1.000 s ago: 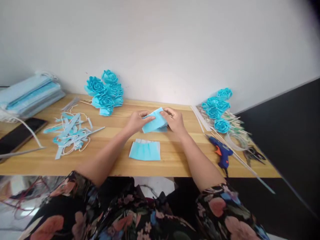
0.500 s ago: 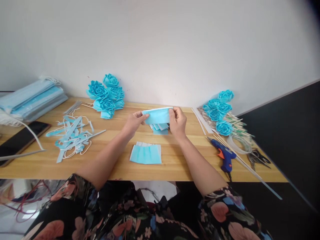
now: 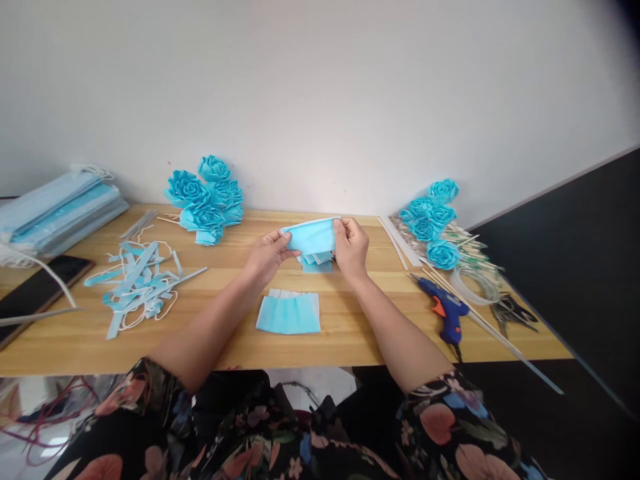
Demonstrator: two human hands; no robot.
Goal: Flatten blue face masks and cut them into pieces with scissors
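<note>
Both hands hold a blue mask piece [image 3: 311, 237] stretched flat a little above the wooden table [image 3: 350, 320]. My left hand [image 3: 270, 253] pinches its left end, and my right hand [image 3: 351, 248] pinches its right end. Under the held piece lie a few smaller blue pieces [image 3: 315, 262]. Nearer to me a pleated blue mask sheet [image 3: 290, 314] rests flat on the table.
Blue fabric roses [image 3: 205, 199] lean on the wall at the back left, and more roses on sticks [image 3: 433, 220] lie at the right. A blue glue gun [image 3: 445, 310], scissors [image 3: 513, 310], cut strips [image 3: 135, 280], a mask stack [image 3: 57, 210] and a phone [image 3: 35, 287] surround the work spot.
The hands lifted the blue piece off the table and spread it out flat between them; the small pieces beneath came into view.
</note>
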